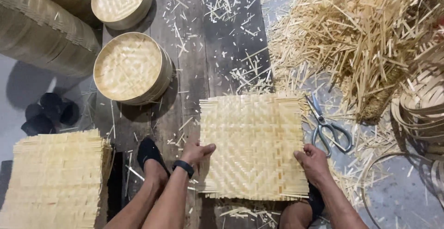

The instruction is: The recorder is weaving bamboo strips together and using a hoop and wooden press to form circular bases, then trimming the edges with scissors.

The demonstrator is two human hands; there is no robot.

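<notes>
Pressing woven mat (pixel 253 145) edges, both hands (pixel 196 153) (pixel 313 162) (scissors (pixel 329 127) near).

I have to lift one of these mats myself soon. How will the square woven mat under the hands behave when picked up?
The woven mat is thin, flat strips, so it probably feels light and flexes somewhat. Loose strip ends fringe its edges, so those may snag or fray. Both the left hand and the right hand press on it, so two-handed support seems wise.
</notes>
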